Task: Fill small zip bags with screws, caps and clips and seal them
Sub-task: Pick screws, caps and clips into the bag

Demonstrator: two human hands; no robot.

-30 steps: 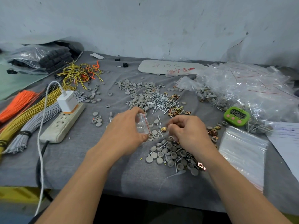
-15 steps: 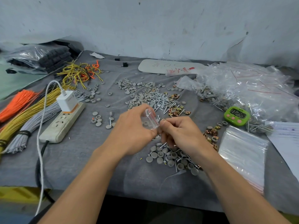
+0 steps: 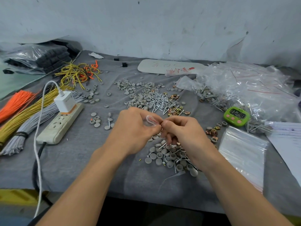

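My left hand (image 3: pixel 133 129) holds a small clear zip bag (image 3: pixel 150 121) with a red line at its mouth, which faces right. My right hand (image 3: pixel 182 132) is pinched at the bag's mouth; its fingertips hide whatever small parts they hold. Below both hands lies a pile of grey caps (image 3: pixel 169 158) mixed with screws. Farther back sit a heap of silver screws (image 3: pixel 160 102), more grey caps (image 3: pixel 138 90) and brass clips (image 3: pixel 176 111). A stack of empty zip bags (image 3: pixel 242 152) lies to the right.
A white power strip (image 3: pixel 60 123) with a charger sits at the left, beside bundles of orange, yellow and grey wire (image 3: pixel 24 111). A green timer (image 3: pixel 236 115) and a heap of filled bags (image 3: pixel 249 88) lie at the right. Paper sheets (image 3: pixel 288 139) lie at the far right.
My right hand rose from the pile to the bag's mouth. My left hand turned the bag, so that its mouth now meets my right fingers.
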